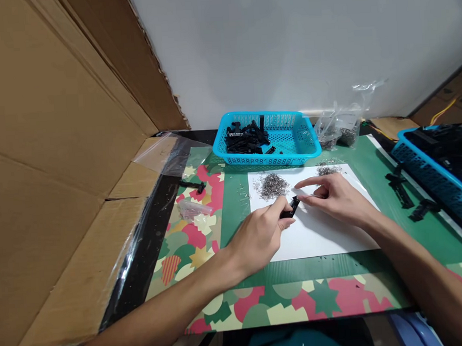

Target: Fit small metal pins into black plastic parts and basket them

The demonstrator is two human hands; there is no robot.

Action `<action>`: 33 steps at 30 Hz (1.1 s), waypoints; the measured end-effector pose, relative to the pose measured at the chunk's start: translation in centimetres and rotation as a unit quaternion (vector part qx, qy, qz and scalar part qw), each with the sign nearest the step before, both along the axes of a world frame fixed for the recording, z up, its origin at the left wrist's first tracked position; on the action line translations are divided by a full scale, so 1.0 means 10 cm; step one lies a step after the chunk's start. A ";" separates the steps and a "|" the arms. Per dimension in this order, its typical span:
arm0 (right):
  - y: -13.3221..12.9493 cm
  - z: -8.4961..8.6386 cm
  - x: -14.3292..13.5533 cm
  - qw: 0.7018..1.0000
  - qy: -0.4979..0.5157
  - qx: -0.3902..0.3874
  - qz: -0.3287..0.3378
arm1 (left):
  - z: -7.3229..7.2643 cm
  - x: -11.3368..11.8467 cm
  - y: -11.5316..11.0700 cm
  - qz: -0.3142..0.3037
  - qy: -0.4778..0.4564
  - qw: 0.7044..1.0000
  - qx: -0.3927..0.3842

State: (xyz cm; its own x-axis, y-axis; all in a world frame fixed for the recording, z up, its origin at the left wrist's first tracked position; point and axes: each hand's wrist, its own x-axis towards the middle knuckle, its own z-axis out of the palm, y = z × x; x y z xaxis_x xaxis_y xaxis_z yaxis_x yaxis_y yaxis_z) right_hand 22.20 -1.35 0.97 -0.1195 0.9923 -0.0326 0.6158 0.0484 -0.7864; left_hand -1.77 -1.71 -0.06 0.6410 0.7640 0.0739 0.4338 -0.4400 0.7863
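Note:
My left hand (263, 230) is closed around a small black plastic part (293, 207), whose upper end sticks out past the thumb and fingers. Just right of that end is my right hand (331, 196), its index finger stretched out and its thumb apart from it, close to or touching the part's tip. I see nothing between them at this size. Both hands are over a white sheet of paper (327, 237). A pile of tiny metal pieces (272, 185) lies on the sheet beyond the left hand, and a second small metal pile (329, 169) lies behind the right.
At the back, a blue basket (269, 159) holds black parts. Another blue basket (440, 175) heaped with black parts stands right, near loose black parts (400, 190). Clear bags (347, 128) with metal pieces stand against the wall. Cardboard (59, 151) rises at left.

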 end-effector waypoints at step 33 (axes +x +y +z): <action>0.12 -0.17 -0.16 0.986 0.100 0.097 -0.091 | 0.02 0.03 0.04 -0.005 0.039 0.997 0.064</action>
